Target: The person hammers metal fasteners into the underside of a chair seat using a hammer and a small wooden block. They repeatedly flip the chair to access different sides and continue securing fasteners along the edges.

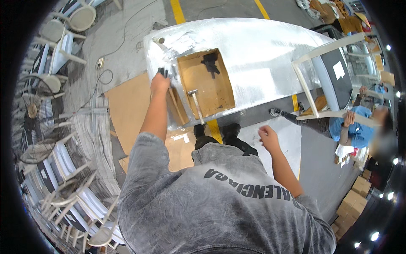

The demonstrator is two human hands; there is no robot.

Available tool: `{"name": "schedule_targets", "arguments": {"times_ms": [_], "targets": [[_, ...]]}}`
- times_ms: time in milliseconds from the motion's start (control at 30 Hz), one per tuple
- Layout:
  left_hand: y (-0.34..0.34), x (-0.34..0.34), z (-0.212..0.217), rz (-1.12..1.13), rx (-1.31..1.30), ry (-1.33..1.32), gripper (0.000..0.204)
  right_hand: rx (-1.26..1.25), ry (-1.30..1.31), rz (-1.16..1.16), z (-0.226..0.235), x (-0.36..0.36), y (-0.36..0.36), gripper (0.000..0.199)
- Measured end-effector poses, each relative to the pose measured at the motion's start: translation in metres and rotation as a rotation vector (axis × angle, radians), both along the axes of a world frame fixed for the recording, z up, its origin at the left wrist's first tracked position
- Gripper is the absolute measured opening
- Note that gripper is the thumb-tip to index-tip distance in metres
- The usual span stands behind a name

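At nine o'clock, white chairs (63, 165) lie stacked beside a standing fan (31, 112) on the grey floor. Toward eleven o'clock, the left hand (160, 82) reaches out to the near left edge of a shiny metal-covered table (262, 55) and closes around a small dark tool (163, 72); the fingers wrap it, though what kind of tool it is cannot be told. Just right of that hand, at twelve o'clock, a square wooden recess (211, 91) is sunk into the tabletop. A hammer (195, 103) lies in it, head away from the person, handle pointing back toward six, and a dark tool (210, 62) rests at the recess's far side. Past centre, toward four o'clock, the right hand (268, 137) hangs free over the floor, fingers loosely curled and holding nothing. At two to three o'clock, another person in a blue top (357, 127) grips a white chair frame (321, 80) lying on the table's right end. Cardboard boxes (357, 194) sit at four o'clock.
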State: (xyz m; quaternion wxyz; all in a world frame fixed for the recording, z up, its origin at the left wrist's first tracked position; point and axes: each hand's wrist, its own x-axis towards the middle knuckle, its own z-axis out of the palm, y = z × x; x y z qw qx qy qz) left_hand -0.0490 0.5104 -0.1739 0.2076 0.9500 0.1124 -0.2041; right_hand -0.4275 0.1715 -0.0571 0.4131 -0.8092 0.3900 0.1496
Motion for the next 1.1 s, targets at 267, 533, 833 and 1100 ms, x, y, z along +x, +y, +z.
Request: {"name": "schedule_targets", "arguments": {"times_ms": [267, 533, 833, 1100], "targets": [[-0.013, -0.018, 0.031, -0.048, -0.237, -0.15, 0.04, 0.091, 0.263, -0.664, -0.022, -0.165, -0.07, 0.022], [-0.127, -0.118, 0.125, -0.33, -0.534, -0.284, 0.024, 0.453, 0.467, -1.086, -0.114, -0.353, -0.041, 0.025], [-0.409, -0.296, 0.182, -1.144, -0.567, 0.291, 0.012, 0.497, -0.018, -1.29, -0.139, -0.413, -0.125, 0.02], [-0.615, -0.623, 0.19, -1.93, -0.512, 0.716, 0.023, 0.274, -0.411, -1.647, -0.097, -0.578, -0.167, 0.02]]}}
